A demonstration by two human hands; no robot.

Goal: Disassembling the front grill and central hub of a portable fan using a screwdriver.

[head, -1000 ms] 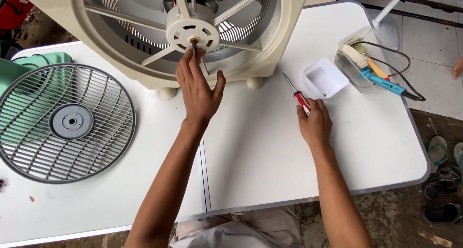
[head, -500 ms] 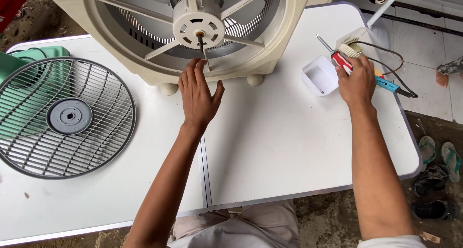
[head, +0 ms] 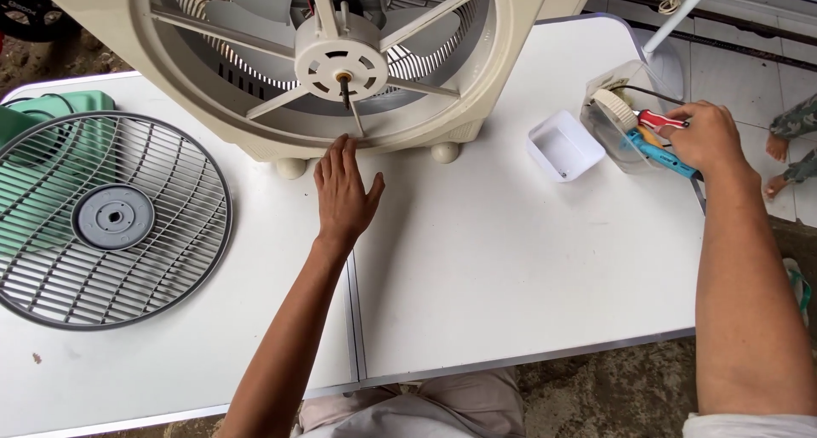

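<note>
A cream box fan point(head: 477, 80) stands on the white table point(head: 511, 268), its front grille off and the motor hub point(head: 342, 59) with its shaft exposed. My left hand point(head: 345, 195) lies flat on the table just below the fan's rim, fingers apart, holding nothing. My right hand point(head: 706, 136) reaches to a clear plastic container point(head: 613, 123) at the right edge and holds a red-handled screwdriver point(head: 659, 120) over it.
A round grey fan grille point(head: 102, 221) lies at the left, partly over a green object point(head: 51, 114). A small white square tray point(head: 563, 144) sits beside the clear container, which holds a blue tool point(head: 659, 155). Another person's feet point(head: 787, 148) show at far right.
My right hand carried the screwdriver from the table's middle to the clear container at the right. My left hand dropped from the motor shaft down to the table.
</note>
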